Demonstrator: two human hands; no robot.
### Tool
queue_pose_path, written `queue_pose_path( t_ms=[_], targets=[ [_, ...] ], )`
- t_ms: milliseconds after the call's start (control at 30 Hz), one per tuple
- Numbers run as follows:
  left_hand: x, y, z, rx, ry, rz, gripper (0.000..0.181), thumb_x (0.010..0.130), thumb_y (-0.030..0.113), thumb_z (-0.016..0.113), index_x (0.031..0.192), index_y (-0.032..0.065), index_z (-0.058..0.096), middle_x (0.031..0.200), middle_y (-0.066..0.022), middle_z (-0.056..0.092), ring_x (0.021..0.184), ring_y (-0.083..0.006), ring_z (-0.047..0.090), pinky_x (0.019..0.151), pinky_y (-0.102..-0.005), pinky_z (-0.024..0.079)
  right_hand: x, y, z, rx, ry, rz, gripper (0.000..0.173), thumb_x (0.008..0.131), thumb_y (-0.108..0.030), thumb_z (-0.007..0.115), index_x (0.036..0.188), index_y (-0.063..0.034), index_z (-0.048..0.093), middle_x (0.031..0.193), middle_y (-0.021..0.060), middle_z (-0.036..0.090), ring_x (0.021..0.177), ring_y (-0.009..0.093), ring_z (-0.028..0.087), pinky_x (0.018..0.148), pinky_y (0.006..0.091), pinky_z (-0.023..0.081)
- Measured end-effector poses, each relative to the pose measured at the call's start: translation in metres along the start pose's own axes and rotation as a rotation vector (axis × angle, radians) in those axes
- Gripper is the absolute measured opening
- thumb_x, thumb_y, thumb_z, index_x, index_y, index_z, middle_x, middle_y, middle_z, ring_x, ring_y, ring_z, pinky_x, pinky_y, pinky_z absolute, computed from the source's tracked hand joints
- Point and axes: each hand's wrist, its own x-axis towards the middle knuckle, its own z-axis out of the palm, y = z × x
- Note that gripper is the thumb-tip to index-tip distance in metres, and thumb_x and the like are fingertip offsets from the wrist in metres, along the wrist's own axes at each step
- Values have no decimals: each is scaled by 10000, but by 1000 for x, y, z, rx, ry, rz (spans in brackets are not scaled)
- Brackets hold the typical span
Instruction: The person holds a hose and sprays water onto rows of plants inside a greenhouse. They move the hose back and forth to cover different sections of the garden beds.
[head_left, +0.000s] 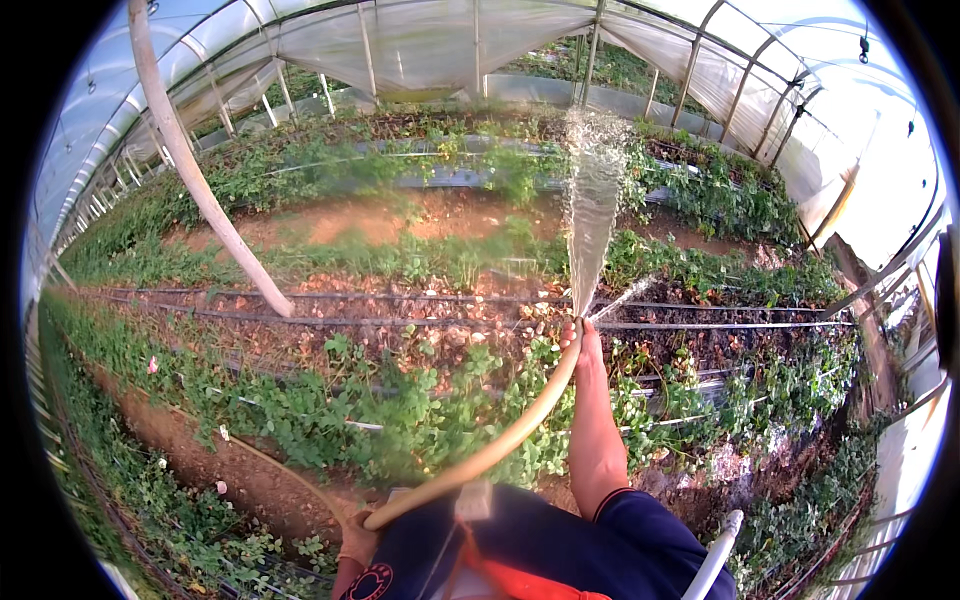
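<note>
A thick yellowish garden hose (480, 454) curves across the front of my body. Out ahead, my right hand (587, 337) grips its mouth, with the arm stretched forward. A broad sheet of water (592, 210) fans away from the hose end, and a thinner jet (622, 298) sprays off to the right. Low at the left, my left hand (357, 538) is closed around a rear stretch of the same hose near my side. From there the hose runs back along the soil path to the left. Leafy green plants (412, 405) grow in the row just below my right arm.
A leaning wooden pole (210, 195) stands in the bed at the left. Black irrigation pipes (450, 322) run along the row. A bare soil path (360, 219) lies beyond. Plastic greenhouse sheeting (427, 45) and metal posts enclose the far side. A white pole (716, 555) rises at lower right.
</note>
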Motion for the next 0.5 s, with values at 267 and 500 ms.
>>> queue_pose_path(
  t_ms=[267,500],
  targets=[
    [22,-63,17,17,-32,-3,237,672,175,727,831,12,660,709,-131,652,683,-242,641,633,-341,488,-19,-6,6,-6,48,-40,294,960,-367,292,917,-103,413,656,23,474,499,126,447,408,268,389],
    [39,-43,15,1,-83,-17,270,663,179,732,851,2,654,729,-140,652,700,-238,640,639,-339,489,-27,-9,19,-20,155,-88,262,969,-341,291,917,-105,391,651,37,474,483,131,452,394,286,398]
  ],
)
